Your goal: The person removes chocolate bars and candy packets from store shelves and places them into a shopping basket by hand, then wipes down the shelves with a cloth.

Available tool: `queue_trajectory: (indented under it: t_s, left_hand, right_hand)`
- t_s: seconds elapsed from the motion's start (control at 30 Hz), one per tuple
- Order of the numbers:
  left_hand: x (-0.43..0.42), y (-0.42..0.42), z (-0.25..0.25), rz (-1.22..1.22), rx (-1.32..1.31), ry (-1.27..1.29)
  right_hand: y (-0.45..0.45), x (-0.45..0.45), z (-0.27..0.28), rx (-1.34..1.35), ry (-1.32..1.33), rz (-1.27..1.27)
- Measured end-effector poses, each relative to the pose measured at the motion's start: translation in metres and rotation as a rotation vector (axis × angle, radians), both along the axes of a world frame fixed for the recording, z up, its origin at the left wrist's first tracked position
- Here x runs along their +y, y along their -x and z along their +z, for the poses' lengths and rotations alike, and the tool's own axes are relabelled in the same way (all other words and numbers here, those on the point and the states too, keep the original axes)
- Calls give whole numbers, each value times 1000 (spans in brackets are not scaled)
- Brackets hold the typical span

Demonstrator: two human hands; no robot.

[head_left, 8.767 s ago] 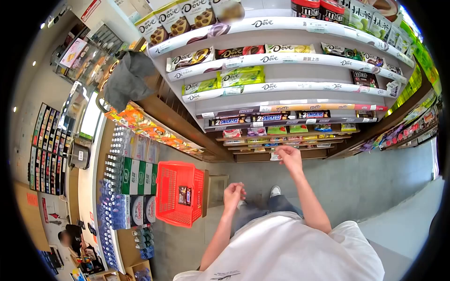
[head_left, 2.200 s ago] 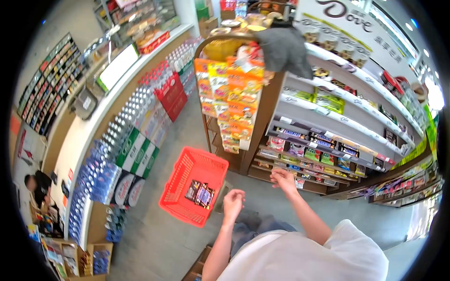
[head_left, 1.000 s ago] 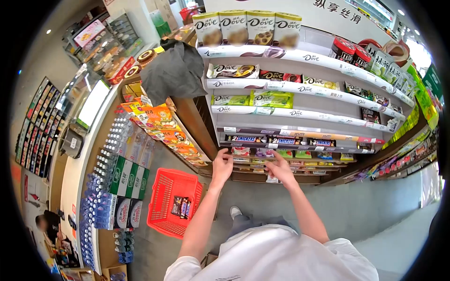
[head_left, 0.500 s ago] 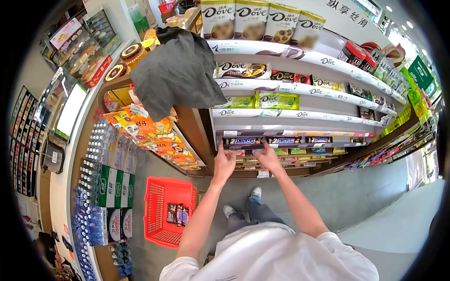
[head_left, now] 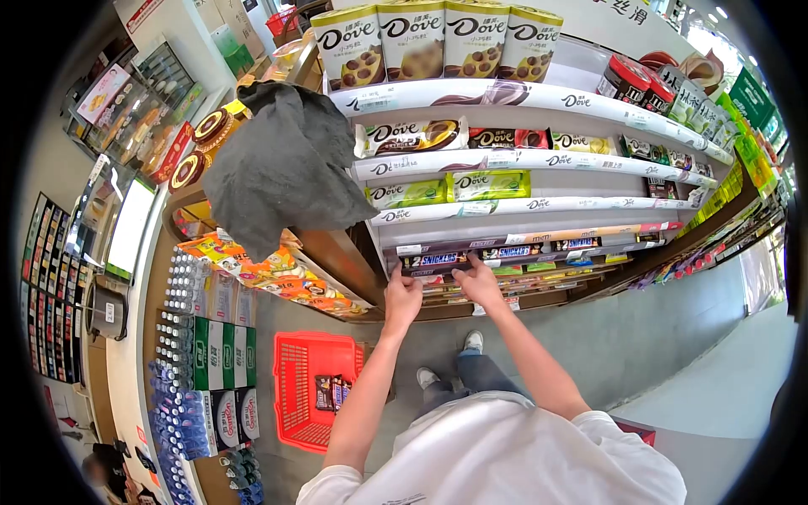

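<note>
On the low shelf, a dark Snickers display box shows bars at its front, its right end slightly higher than its left. My left hand pinches the box's left end, index finger up along its side and thumb underneath. At the right end my right hand is closed the same way, thumb below the front edge. More Snickers bars lie just right of my right hand. Below and to the left, a red shopping basket on the floor contains several dark candy packets.
Dove bars and Dove boxes fill shelves above. A dark cloth hangs over the shelf's left corner, above orange snack bags. Bottled drinks and cartons line the counter at left.
My hands still hold the Snickers box, which now sits tilted and nearer to me, sticking out from the shelf. The whole view has shifted slightly.
</note>
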State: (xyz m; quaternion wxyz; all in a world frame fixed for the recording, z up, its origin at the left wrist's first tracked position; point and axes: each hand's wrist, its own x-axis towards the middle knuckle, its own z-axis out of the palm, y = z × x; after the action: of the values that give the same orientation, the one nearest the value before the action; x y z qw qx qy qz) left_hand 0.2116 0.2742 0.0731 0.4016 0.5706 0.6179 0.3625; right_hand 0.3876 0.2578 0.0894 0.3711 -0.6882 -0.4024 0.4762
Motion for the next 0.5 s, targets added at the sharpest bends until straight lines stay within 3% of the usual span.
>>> queue_trajectory:
  t_s: [0.13, 0.23, 0.43, 0.5]
  left_hand:
    - [10, 2, -3, -5, -171, 52]
    - [10, -1, 17, 48, -508, 254]
    - [1, -3, 31, -5, -798, 323]
    - [-3, -10, 27, -16, -730, 285]
  right_hand:
    - [4, 1, 9, 47, 13, -27]
    - [5, 1, 25, 262, -14, -40]
    - [8, -2, 33, 296, -43, -117]
    - [11, -7, 31, 314, -38, -87]
